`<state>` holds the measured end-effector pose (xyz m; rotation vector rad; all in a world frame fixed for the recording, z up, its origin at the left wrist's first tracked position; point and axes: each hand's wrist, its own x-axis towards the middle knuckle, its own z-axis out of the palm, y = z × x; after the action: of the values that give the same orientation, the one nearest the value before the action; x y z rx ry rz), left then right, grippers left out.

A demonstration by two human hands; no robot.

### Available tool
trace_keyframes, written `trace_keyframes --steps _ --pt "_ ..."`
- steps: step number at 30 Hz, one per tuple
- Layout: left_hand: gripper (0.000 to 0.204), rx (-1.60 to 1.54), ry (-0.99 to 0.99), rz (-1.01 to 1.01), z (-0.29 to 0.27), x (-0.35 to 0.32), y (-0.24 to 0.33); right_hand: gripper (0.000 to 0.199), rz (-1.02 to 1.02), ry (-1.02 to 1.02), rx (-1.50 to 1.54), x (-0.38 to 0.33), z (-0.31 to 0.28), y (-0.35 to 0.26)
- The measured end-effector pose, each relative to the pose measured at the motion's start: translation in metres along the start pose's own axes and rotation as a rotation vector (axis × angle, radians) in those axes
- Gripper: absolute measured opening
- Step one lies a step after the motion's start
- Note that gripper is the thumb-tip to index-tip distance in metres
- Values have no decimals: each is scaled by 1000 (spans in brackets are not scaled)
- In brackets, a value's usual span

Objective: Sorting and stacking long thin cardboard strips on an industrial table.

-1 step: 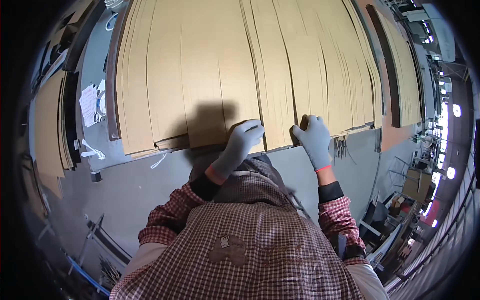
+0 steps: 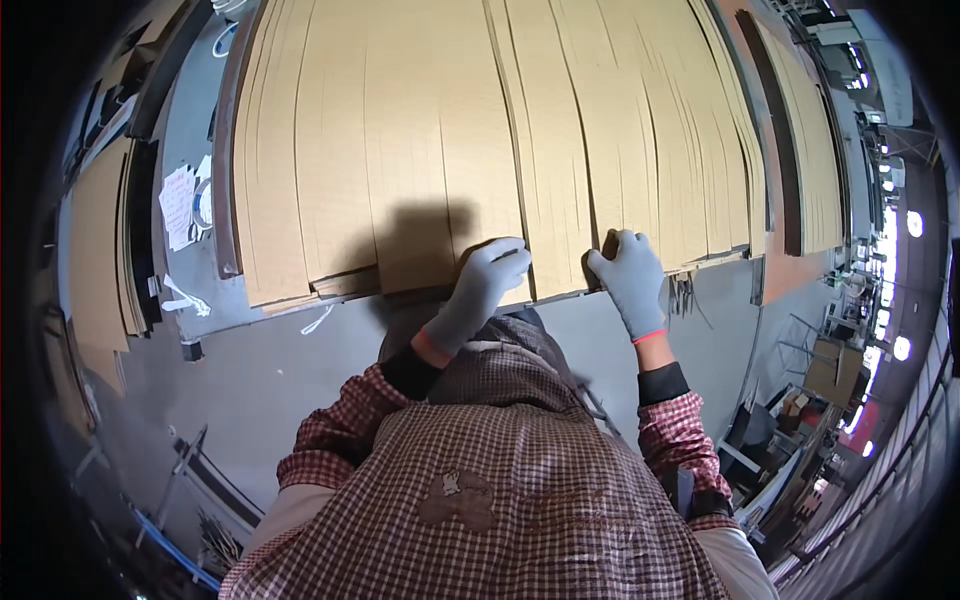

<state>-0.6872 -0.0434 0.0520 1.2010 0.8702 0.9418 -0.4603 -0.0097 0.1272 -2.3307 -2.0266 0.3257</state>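
Cardboard sheets (image 2: 400, 140), fanned in overlapping stacks across the grey surface (image 2: 250, 370), reach its near edge, where the gloved left hand (image 2: 485, 280) lies flat and open while right-hand fingers (image 2: 625, 262) curl around one sheet edge; all remain unlifted.

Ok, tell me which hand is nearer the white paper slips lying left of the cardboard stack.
Left. The left hand rests on the near edge of the cardboard stack, on the side toward the white paper slips. The right hand grips that edge farther right.
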Motion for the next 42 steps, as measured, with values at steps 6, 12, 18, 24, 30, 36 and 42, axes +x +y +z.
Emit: trace_keyframes --steps 6,12,18,24,30,36,42 --pt "38 -523 93 -398 1 3 29 37 18 -74 39 11 -17 5" --pt "40 -543 92 -426 -3 2 31 33 70 -144 105 17 -20 8" --pt "38 -505 190 -354 -2 -3 23 35 65 -197 63 20 -20 11" --pt "36 -414 54 -152 -8 -16 3 45 -99 -81 12 11 -16 1" --pt "33 -489 378 -243 0 -3 14 37 -202 -40 102 -25 -11 -75" --pt "32 -598 347 -304 -13 1 11 45 -206 -89 -14 -17 26 -76" --pt "33 -521 357 -271 -9 1 -5 40 -74 -258 54 -7 15 -82"
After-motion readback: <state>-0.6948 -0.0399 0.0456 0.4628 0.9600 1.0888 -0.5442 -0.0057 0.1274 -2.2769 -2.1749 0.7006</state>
